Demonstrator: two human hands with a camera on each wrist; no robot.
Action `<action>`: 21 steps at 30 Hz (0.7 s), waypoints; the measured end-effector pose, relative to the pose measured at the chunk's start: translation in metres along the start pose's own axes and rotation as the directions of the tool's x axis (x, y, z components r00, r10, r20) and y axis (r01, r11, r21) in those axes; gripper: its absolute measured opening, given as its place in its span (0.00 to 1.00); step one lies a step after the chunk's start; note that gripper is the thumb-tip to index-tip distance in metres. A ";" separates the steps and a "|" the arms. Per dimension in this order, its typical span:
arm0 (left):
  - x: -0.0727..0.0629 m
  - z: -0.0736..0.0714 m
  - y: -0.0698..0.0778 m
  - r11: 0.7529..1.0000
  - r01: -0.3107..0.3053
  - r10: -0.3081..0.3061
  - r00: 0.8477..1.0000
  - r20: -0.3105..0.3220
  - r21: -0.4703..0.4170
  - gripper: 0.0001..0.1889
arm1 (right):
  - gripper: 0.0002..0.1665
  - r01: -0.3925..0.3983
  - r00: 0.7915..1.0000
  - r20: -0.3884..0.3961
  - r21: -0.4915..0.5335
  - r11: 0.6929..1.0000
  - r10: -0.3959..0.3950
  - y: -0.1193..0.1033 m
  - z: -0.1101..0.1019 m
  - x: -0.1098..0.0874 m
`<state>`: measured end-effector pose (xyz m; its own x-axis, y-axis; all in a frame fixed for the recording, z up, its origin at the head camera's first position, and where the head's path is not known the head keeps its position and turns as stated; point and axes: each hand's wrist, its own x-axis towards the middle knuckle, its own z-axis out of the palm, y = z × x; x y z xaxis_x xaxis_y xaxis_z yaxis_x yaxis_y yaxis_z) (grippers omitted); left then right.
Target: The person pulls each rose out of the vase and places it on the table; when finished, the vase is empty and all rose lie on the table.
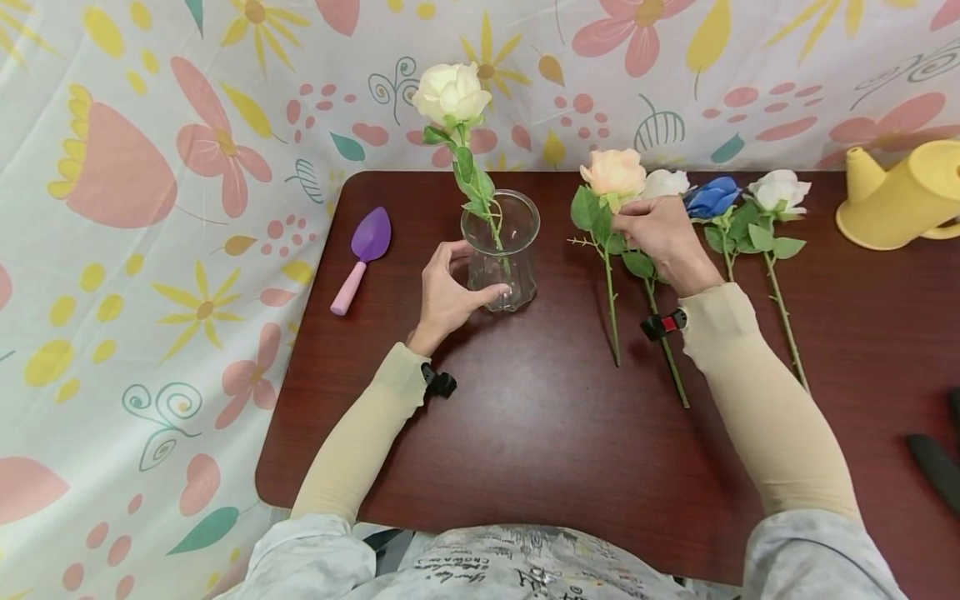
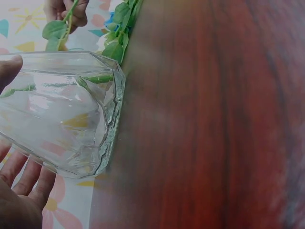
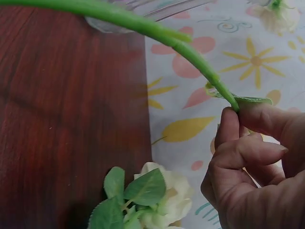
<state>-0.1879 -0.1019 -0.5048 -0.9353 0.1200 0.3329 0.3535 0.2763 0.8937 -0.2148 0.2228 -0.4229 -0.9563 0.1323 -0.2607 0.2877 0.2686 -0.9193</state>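
My left hand [image 1: 446, 293] holds a clear glass vase [image 1: 521, 282] from its left side, thumb across the near face and fingers along the far side. One cream-white rose [image 1: 452, 93] stands in the vase, leaning left, its stem showing through the glass [image 2: 71, 109]. With thumb and fingertips, my right hand [image 1: 662, 240] pinches the stem of a peach rose [image 1: 613, 173] just below its bloom. In the right wrist view the green stem [image 3: 157, 31] runs from the fingertips toward the upper left. The peach rose is upright, right of the vase.
Beside my right hand lie a white rose [image 1: 664, 183], a blue rose [image 1: 712, 198] and another white rose [image 1: 780, 192]. A yellow watering can [image 1: 885, 204] stands at the back right. A purple trowel [image 1: 371, 235] lies on the left, and a black object [image 1: 933, 468] at the right edge.
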 end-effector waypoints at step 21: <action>0.000 0.000 -0.001 1.000 -0.005 0.005 1.000 0.002 0.008 0.41 | 0.09 -0.018 0.997 0.069 -0.126 0.992 0.027 0.021 0.006 0.020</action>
<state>-0.1883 -0.1026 -0.5055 -0.9337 0.1231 0.3363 0.3579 0.2837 0.8896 -0.2282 0.2253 -0.4496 -0.9494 0.0736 -0.3053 0.3095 0.3843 -0.8698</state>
